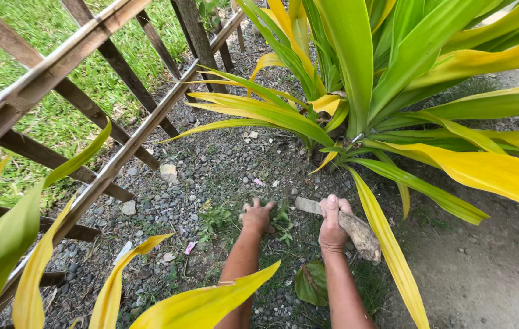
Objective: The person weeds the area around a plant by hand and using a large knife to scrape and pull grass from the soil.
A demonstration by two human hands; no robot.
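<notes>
1. The left hand (257, 215) is pressed down low on the gravel ground (211, 164), fingers curled into a small green weed clump (279, 222). The grip looks closed on the stems, though exactly what's pinched can't be told from this angle.
2. The right hand (332, 224) is closed in a full fist around a weathered grey-brown wooden tool handle (357, 231). The handle is held slanted, one end poking out toward the left hand, the thicker end off to the right. The working end isn't seen clearly, so no call on blade type.
3. Both hands are kept close together, w/ the weed clump between them; the tool is held right beside the stems, prob. so the roots are within reach while the left hand steadies the greenery.
4. The weeds sit just in front of a big yellow-green long-leaved plant (357, 91), its leaves arching over the patch and partly over the right forearm.
5. A slatted brown wooden fence (98, 116) is seen to the left, w/ grass beyond it. A round dark-green fallen leaf (312, 283) lies between the forearms.
</notes>
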